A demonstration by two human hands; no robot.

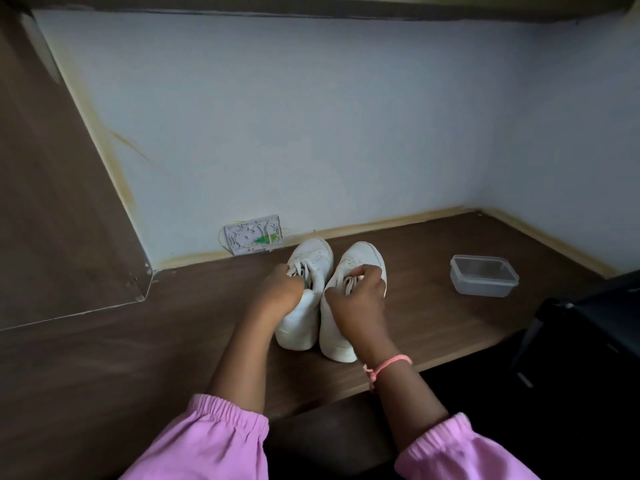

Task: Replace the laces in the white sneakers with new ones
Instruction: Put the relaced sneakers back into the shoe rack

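Two white sneakers stand side by side on the brown desk (433,271), toes toward the wall. My left hand (282,289) is curled over the collar and laces of the left sneaker (304,306) and grips them. My right hand (358,299) pinches the white laces bunched on top of the right sneaker (360,261). The heels of both shoes face me. A pink cord bracelet sits on my right wrist.
A clear plastic container (484,276) with a lid stands to the right of the shoes. A white wall plate (252,234) with thin wires hangs low on the back wall. A dark chair (588,327) is at the right edge. A brown side panel rises on the left.
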